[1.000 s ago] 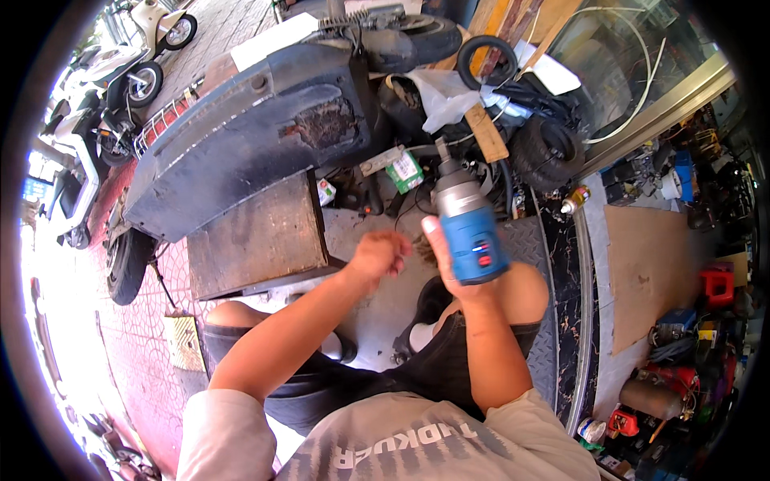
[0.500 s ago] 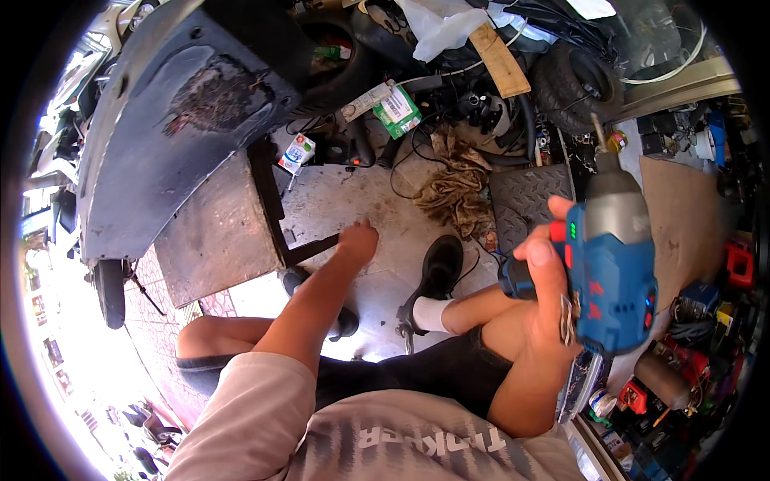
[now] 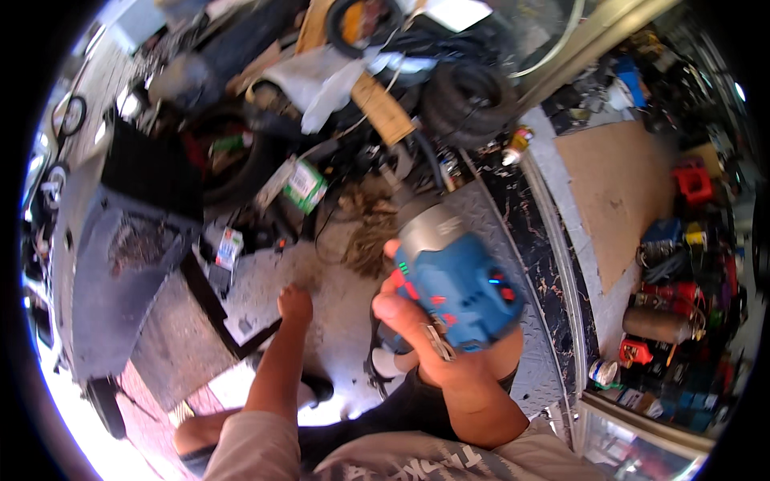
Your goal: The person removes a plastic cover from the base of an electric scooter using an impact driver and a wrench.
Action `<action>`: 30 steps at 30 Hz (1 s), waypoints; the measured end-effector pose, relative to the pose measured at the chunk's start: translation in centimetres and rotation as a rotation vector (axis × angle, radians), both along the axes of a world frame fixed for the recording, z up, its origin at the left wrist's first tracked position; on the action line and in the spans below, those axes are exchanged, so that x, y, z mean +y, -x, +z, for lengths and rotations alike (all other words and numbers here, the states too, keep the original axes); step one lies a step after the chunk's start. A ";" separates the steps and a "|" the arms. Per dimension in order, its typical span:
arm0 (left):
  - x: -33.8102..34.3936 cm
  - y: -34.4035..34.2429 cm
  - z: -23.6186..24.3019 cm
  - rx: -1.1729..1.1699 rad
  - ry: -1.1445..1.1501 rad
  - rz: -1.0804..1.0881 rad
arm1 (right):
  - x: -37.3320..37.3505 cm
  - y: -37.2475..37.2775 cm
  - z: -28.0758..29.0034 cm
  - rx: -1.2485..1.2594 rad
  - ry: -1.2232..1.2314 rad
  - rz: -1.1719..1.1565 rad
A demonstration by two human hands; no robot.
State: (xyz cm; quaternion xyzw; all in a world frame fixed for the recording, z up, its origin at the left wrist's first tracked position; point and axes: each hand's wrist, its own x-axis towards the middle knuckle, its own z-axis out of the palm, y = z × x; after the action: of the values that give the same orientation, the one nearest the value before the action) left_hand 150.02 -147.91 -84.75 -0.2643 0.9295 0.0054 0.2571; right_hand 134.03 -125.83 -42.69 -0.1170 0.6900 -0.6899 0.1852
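Note:
My right hand (image 3: pixel 411 325) is wrapped round the grip of a blue cordless impact driver (image 3: pixel 473 284) with a grey nose. Its bit points to the far left, blurred, above a crumpled brown rag (image 3: pixel 370 232). My left hand (image 3: pixel 295 305) is closed low over the concrete floor, beside the dark edge of a low worn table (image 3: pixel 164 345). Whatever its fingers hold, if anything, is hidden. A dark grey curved panel (image 3: pixel 96 280) with a scorched rough patch lies on that table.
Tyres (image 3: pixel 469 104), a wooden board (image 3: pixel 383 108), a green-and-white box (image 3: pixel 303 186) and a small carton (image 3: pixel 228 248) clutter the far side. A metal door track (image 3: pixel 561 264) runs along the right. Beyond it are a cardboard sheet (image 3: pixel 613 192) and several tools.
The view has swung right, so the panel and table sit farther left. The impact driver has come from the right side toward the middle, its bit now tilted leftward. My left hand remains closed.

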 end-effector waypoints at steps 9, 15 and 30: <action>3.3 0.1 6.0 0.190 -0.100 -0.015 | 1.6 0.2 -2.2 0.261 0.039 0.047; 6.4 -2.3 15.2 0.580 -0.439 0.008 | -0.3 2.1 -3.7 0.688 0.039 -0.086; -7.6 -4.1 54.9 1.290 0.244 -0.253 | -0.5 1.8 -5.3 0.674 0.142 -0.041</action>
State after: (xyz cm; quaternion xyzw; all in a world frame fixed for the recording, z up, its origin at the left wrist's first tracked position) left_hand 154.10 -155.54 -29.85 -0.1245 0.9148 0.0270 -0.3832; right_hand 132.26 -126.33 -47.98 -0.3370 0.6648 -0.6624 -0.0756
